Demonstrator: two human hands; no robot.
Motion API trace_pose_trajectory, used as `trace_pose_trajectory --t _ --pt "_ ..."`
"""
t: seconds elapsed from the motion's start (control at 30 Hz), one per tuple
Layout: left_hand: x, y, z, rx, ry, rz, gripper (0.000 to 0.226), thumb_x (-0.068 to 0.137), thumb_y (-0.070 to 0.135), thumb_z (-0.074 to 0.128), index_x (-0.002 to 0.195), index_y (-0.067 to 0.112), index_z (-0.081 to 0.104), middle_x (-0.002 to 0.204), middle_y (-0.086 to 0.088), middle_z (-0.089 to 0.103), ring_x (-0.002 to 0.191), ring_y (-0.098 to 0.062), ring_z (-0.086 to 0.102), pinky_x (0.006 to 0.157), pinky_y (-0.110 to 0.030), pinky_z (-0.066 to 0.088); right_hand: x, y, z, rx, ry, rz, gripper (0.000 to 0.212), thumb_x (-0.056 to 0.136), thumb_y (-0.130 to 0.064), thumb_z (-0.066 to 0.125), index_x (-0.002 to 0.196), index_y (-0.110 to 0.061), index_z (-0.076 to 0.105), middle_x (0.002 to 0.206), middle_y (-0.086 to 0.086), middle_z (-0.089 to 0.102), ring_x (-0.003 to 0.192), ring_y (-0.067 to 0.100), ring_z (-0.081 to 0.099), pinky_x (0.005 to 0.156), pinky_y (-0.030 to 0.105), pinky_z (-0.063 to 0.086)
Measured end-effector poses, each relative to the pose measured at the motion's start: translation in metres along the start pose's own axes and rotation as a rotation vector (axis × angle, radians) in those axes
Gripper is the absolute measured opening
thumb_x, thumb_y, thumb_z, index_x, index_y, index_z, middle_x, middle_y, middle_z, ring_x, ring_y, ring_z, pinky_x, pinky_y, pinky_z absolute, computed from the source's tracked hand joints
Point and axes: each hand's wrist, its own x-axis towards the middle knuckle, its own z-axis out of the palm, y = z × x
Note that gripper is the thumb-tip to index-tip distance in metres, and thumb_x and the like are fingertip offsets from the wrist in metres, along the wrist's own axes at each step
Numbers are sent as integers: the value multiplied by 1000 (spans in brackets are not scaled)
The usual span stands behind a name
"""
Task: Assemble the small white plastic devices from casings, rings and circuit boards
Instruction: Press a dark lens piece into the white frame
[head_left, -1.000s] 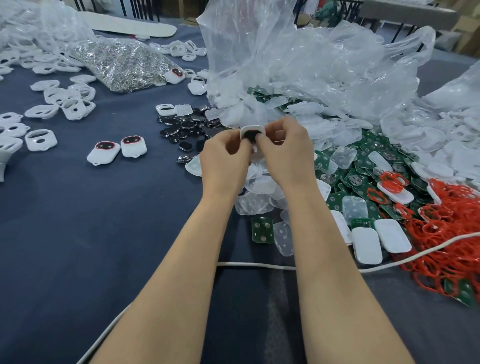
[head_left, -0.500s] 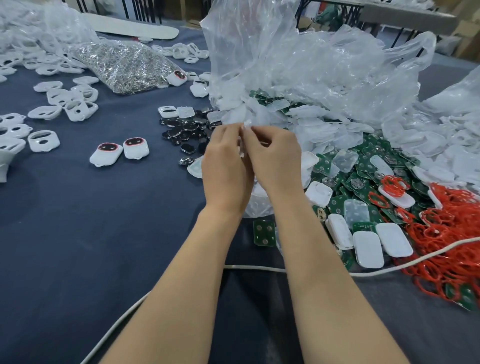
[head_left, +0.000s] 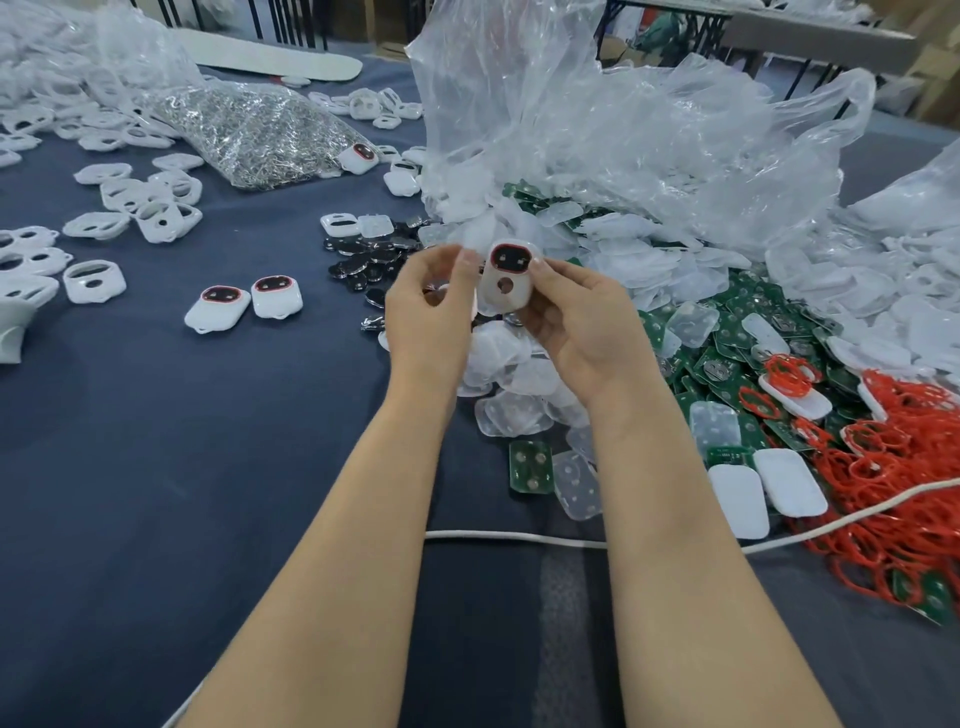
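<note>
The hands have come apart since half a second ago, when they were pressed together over the piece, and now the white casing (head_left: 506, 285) is turned face-up to the camera, its red-ringed dark window showing at the top and a round hole below. Biggest thing out here is the crumpled clear plastic bag (head_left: 623, 130) at twelve to one o'clock, spilling translucent covers; at three o'clock the heap of green circuit boards (head_left: 727, 364), and at four o'clock the tangle of red rings (head_left: 909, 493). At nine o'clock sit two finished devices (head_left: 244, 306) on the dark cloth. Centre stage, the right hand (head_left: 582, 332) pinches the casing by its edges, fingers closed on it. The left hand (head_left: 431, 312) is curled just beside it, and it may hold a small pale part at the fingertips, though blur hides that. To do this well, I'd say keep the casing gripped by its rim, check the ring sits flat around the window, then press the next part in squarely.
</note>
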Motion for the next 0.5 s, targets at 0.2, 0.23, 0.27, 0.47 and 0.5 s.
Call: trace_pose_trajectory --t 0.2,0.23,0.27,0.47,0.5 --pt "1 8 0 -368 -168 -321 17 96 23 58 82 14 62 78 -1 64 72 -12 58 60 -16 49 -3 -3 0 65 -71 70 14 96 -6 50 89 -4 61 82 10 62 73 16 58 69 23 52" --pt "1 9 -1 -390 -182 -326 16 96 22 57 84 13 63 79 -2 64 70 -12 57 59 -16 48 -3 -3 0 65 -75 81 13 96 -7 49 91 -5 61 82 9 62 72 16 57 67 22 50" --pt "2 10 -2 -412 -194 -330 15 96 21 56 86 11 63 79 -3 63 68 -12 56 58 -16 47 -3 -3 0 65 -79 94 12 97 -8 49 93 -5 60 82 8 61 71 15 56 66 22 49" --pt "1 10 -2 -438 -199 -345 13 96 20 57 87 12 61 83 -4 64 70 -12 57 62 -18 48 -3 -2 -1 72 -91 117 12 96 -9 52 90 -8 62 80 5 62 69 13 56 65 21 45" --pt "1 8 -2 -392 -159 -315 10 95 20 59 89 13 61 86 -4 64 74 -13 59 66 -20 51 -2 -2 -1 55 -80 110 12 95 -10 52 89 -9 63 80 5 63 70 13 56 67 23 45"
